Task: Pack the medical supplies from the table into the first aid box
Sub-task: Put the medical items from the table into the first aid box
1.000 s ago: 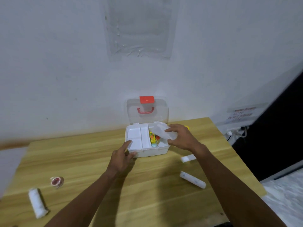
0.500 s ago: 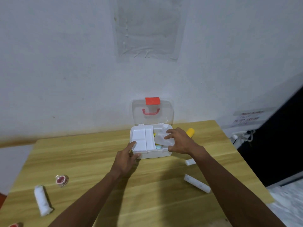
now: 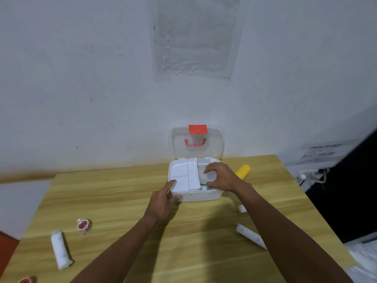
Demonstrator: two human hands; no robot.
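Note:
The white first aid box [image 3: 206, 196] stands open at the table's far edge, its clear lid [image 3: 214, 148] with a red handle leaning against the wall. A white divided tray [image 3: 181, 172] fills its left half. My left hand [image 3: 164, 203] grips the box's front left corner. Over the right half, my right hand [image 3: 221, 177] presses a white packet [image 3: 204, 174] down; coloured items show beneath. On the table lie a yellow roll [image 3: 243, 171], two white rolls [image 3: 250, 235] [image 3: 242, 208] at right, a bandage roll [image 3: 60, 250] and a red tape roll [image 3: 84, 225] at left.
The wooden table [image 3: 122, 201] ends against a white wall. Another red tape roll [image 3: 27, 280] peeks in at the bottom left corner. A socket with cables [image 3: 312, 176] sits beyond the right edge, next to a dark opening.
My right hand has lowered the white packet from above the box down into its right half. The view has shifted, bringing the yellow roll into sight behind my right hand.

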